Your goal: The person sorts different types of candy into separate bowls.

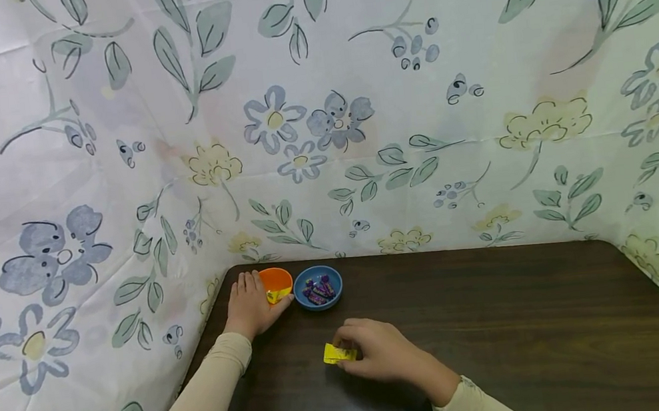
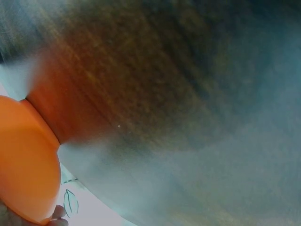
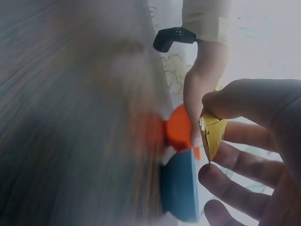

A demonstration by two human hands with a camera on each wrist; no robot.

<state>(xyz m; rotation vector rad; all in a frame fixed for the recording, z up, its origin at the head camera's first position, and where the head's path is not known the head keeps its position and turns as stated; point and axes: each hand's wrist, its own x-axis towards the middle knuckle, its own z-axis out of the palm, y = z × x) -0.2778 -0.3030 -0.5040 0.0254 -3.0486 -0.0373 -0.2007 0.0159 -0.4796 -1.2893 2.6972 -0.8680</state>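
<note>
In the head view, my left hand (image 1: pixel 251 307) holds the side of an orange bowl (image 1: pixel 277 278) at the table's far left. Its fingertips show at the bowl's rim in the left wrist view, where the orange bowl (image 2: pixel 28 160) fills the left edge. Something yellow (image 1: pixel 275 296) lies inside that bowl, partly hidden by my thumb. My right hand (image 1: pixel 378 351) pinches a small yellow wrapped candy (image 1: pixel 339 353) between thumb and fingers, nearer to me than the bowls. The right wrist view shows the candy's folded wrapper (image 3: pixel 214 134) close up.
Touching or close beside the orange bowl stands a blue bowl (image 1: pixel 320 305) with several purple wrapped candies (image 1: pixel 319 291) in it. The dark wooden table (image 1: pixel 497 308) extends to the right. A floral cloth (image 1: pixel 364 195) hangs along the back and sides.
</note>
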